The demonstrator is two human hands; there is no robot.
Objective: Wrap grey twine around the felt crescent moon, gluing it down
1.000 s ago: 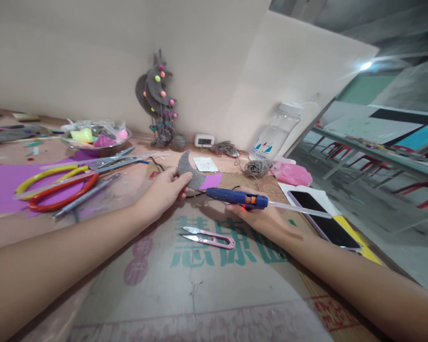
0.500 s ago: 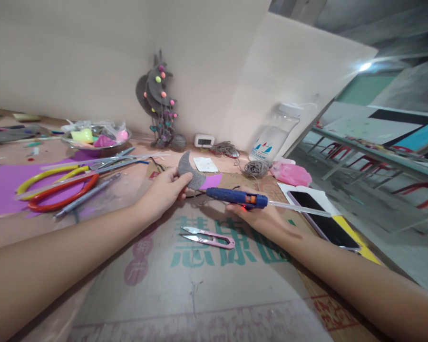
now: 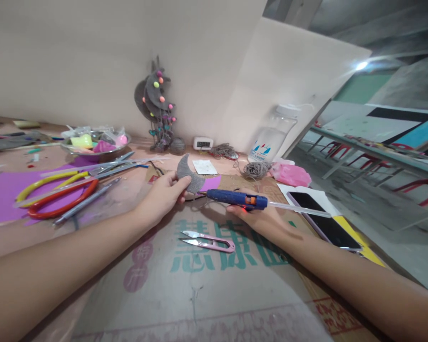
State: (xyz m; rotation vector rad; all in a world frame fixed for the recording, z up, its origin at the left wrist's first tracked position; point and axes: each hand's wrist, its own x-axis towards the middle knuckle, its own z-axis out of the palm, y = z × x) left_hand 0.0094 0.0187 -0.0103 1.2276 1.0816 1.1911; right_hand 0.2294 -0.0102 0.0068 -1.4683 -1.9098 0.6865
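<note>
My left hand (image 3: 164, 194) pinches a grey yarn-wrapped crescent (image 3: 190, 175) between thumb and fingers. A blue glue gun (image 3: 231, 198) is in my right hand (image 3: 255, 214), its nozzle at the lower right edge of the crescent and a clear glue stick jutting from its back. Behind the crescent shows a small purple piece (image 3: 211, 184). Pink thread snips (image 3: 209, 241) lie with blades apart on the printed cardboard (image 3: 157, 294), below both hands.
Red-handled scissors (image 3: 64, 202) and yellow-handled scissors (image 3: 39, 185) lie left, before a metal bowl (image 3: 96, 151). A crescent ornament (image 3: 159, 102), timer (image 3: 203, 143), yarn (image 3: 257, 169) and bottle (image 3: 271, 135) stand behind. At right lies a phone (image 3: 324, 221).
The view has shifted slightly. Both hands keep their hold, and the glue gun's tip remains at the crescent's lower right edge.
</note>
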